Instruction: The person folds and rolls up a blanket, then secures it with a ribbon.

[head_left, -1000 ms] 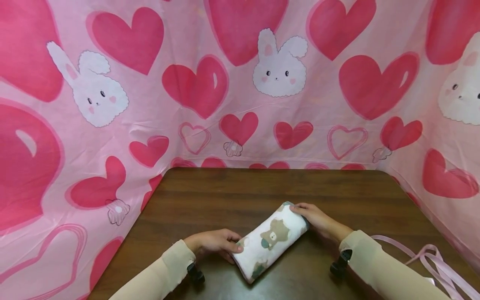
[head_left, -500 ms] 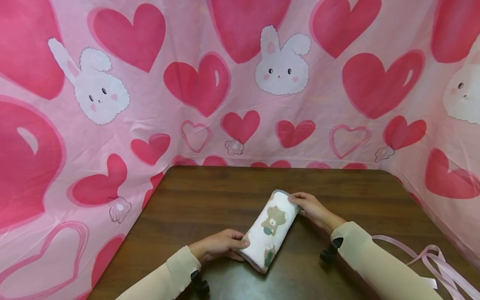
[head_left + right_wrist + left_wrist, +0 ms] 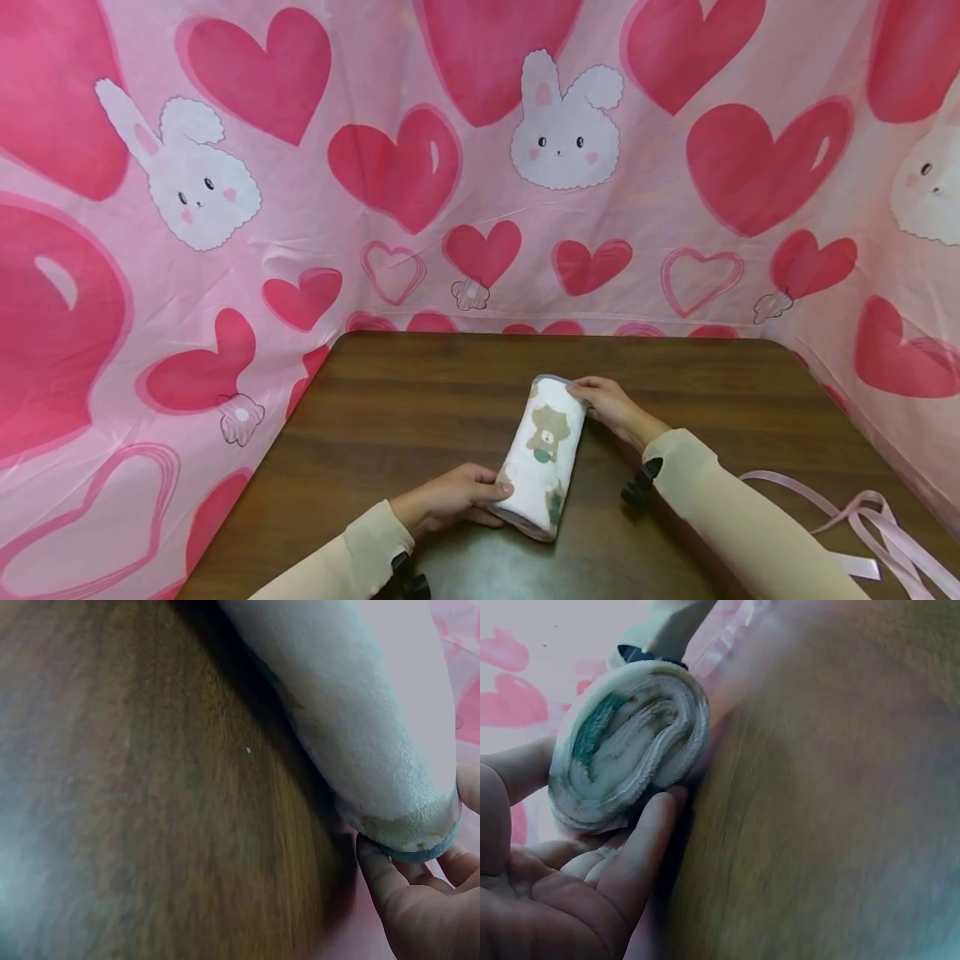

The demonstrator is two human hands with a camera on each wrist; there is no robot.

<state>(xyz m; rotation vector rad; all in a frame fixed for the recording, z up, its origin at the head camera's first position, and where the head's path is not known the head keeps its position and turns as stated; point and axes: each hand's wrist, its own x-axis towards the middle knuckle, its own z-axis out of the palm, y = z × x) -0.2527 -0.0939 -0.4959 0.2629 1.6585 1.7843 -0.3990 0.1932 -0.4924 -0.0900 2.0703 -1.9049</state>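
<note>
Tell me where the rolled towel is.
In the head view, the rolled bear-print towel is below centre, slightly right, between left hand and right hand.

the right hand (image 3: 431,909) grips 1 end of a white roll (image 3: 360,712), brown tabletop (image 3: 150,787) alongside

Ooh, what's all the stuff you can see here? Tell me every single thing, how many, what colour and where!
Rolled cloth: 1, white with tan bears and green patches, over the table between both hands
Table: 1, brown, under the roll
Ribbon: pink, table's right side; can't tell if more than one
Pale strip: 1, beside the right sleeve; maybe a ribbon end
Backdrop: pink, around the table
Hearts: many, mostly red, on the backdrop
Bunnies: 3, white, on the backdrop, one cut off at the right
Black wrist devices: 2, one at each cuff
Sleeves: 2, cream, on both arms
Left hand: 1, gripping the roll's near end
Right hand: 1, gripping its far end
</note>
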